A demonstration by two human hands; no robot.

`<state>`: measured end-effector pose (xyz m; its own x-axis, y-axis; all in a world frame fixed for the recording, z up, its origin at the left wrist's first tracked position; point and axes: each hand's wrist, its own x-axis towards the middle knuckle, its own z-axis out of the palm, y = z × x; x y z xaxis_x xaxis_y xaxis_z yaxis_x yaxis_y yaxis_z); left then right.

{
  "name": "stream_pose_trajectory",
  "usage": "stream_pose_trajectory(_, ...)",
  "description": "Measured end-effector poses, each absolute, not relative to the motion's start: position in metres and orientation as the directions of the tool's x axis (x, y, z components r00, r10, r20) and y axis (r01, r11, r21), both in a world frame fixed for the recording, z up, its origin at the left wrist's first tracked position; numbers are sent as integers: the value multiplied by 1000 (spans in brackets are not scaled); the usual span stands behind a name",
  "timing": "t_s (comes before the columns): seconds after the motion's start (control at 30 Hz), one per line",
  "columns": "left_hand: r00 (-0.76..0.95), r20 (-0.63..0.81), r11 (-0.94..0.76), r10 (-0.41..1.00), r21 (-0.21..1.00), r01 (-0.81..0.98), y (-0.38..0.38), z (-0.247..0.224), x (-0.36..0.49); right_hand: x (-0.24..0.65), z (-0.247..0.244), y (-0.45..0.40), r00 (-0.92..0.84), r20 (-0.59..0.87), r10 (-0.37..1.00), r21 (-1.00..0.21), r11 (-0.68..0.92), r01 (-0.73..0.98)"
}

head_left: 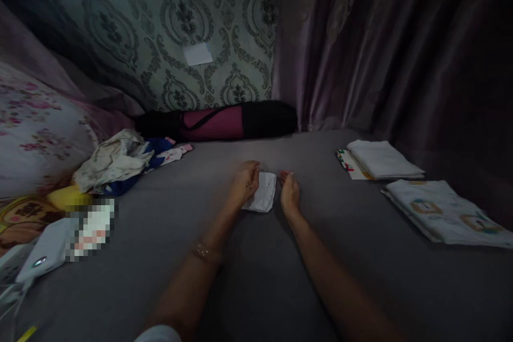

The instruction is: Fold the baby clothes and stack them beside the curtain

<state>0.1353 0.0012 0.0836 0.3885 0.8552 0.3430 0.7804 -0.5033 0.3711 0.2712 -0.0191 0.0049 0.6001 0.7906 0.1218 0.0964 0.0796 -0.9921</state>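
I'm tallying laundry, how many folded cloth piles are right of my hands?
2: a white-topped pile farther off, near the curtain, and a printed pile nearer you. Layers within may be hidden.

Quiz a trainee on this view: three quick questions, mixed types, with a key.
1. True or false: the small white cloth lies between the left hand and the right hand.

2. Fill in: the bracelet is worn on the person's ____ arm.

3. Which lie to the right of both hands?
A) crumpled clothes
B) folded cloths
C) long bag

Key: 1. True; 2. left; 3. B
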Motion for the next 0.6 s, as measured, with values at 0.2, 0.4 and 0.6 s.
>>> stream_pose_trajectory(0.2,593,148,-608,792,93,788,-9,54,154,270,10,-21,598,105,795,-993,51,107)
stream_pose_trajectory(0.4,559,-2,-558,829,33,829,-13,46,168,267,8,-18,591,95,801,-995,58,81)
stream_pose_trajectory(0.6,559,-8,-554,829,124,823,-8,48,167,268,7,-18,578,98,810,-993,46,104)
